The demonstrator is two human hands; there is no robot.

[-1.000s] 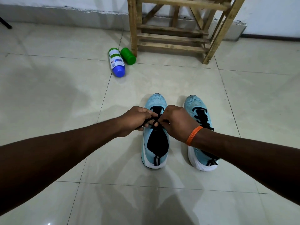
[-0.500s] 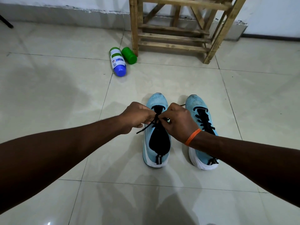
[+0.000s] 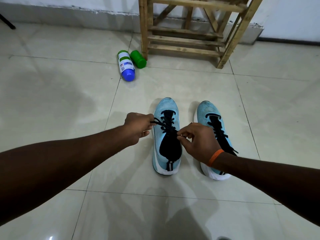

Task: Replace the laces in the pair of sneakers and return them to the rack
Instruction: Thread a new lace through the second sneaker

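Two light blue sneakers stand side by side on the tiled floor, toes pointing away from me. The left sneaker (image 3: 166, 108) has a black lace (image 3: 166, 125) threaded through its upper eyelets. My left hand (image 3: 138, 127) grips one lace end, pulled out to the left. My right hand (image 3: 199, 141), with an orange band at the wrist, pinches the other end just over the black tongue. The right sneaker (image 3: 207, 110) is laced in black and partly hidden behind my right wrist. The wooden rack (image 3: 183, 42) stands against the far wall.
A white bottle with a blue cap (image 3: 126, 66) and a green bottle (image 3: 138, 58) lie on the floor by the rack's left leg. A dark object (image 3: 8, 23) pokes in at the far left near the wall.
My hands were together over the left sneaker's tongue. They have now drawn apart, left hand to the left and right hand back to the right, stretching the lace ends outward.
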